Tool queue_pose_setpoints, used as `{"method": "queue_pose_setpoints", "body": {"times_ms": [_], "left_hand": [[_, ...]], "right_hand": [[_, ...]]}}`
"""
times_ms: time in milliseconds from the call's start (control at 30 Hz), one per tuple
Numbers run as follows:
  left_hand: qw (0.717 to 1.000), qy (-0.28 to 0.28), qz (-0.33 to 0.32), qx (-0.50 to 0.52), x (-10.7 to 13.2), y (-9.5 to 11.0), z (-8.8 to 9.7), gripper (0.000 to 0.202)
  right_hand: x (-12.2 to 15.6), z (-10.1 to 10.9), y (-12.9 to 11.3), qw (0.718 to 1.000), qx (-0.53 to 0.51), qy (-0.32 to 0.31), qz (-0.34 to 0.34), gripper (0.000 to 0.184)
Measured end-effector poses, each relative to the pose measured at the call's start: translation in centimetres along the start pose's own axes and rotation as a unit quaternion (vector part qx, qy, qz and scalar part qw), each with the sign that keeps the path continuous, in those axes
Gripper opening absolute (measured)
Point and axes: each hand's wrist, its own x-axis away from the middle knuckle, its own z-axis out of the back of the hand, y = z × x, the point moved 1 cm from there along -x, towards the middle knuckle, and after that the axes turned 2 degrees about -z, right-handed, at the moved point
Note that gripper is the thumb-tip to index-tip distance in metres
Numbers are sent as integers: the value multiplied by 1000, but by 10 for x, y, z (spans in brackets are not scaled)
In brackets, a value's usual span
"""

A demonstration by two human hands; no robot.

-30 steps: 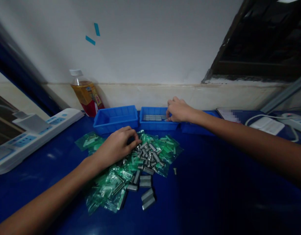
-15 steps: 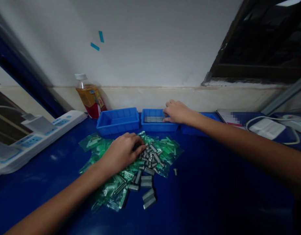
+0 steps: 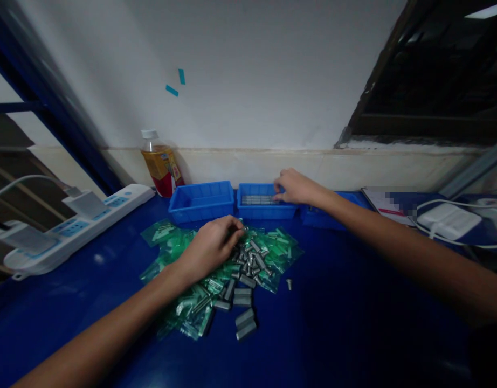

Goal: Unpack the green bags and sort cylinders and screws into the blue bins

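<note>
My left hand (image 3: 214, 242) is over the heap of small green plastic bags (image 3: 179, 242), its thumb and fingers closed in a pinch. What they hold, if anything, cannot be made out. Beside its fingertips lie loose metal screws (image 3: 250, 261) and grey metal spacers (image 3: 242, 297). My right hand (image 3: 299, 186) reaches to the middle blue bin (image 3: 268, 212), where metal rods (image 3: 254, 200) lie in rows. Its thumb and fingers curl together at the bin's right end, and anything between them is hidden.
Another blue bin (image 3: 202, 210) stands left, and a third (image 3: 323, 216) is partly behind my right forearm. Farther out are a drink bottle (image 3: 161, 170), a power strip (image 3: 87, 226) and a white charger (image 3: 450, 221) with a cable. One screw (image 3: 289, 284) lies apart on the blue table.
The view has shifted slightly. My left hand's fingers have drawn closer together above the screws. My right hand stays at the middle bin with its fingers curled.
</note>
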Motion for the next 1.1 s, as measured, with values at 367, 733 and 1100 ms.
{"method": "queue_pose_setpoints", "body": {"times_ms": [367,733,1100], "left_hand": [[986,15,-29,164,10,24,-3,18],[986,-2,-88,141,14,31,-3,12],[987,39,-45,152,6,19,-1,17]], "right_hand": [[119,-14,-89,925,-268,245,112,7],[119,-18,-93,918,-287,254,101,9],[109,1,-93,905,-357,207,102,18]]}}
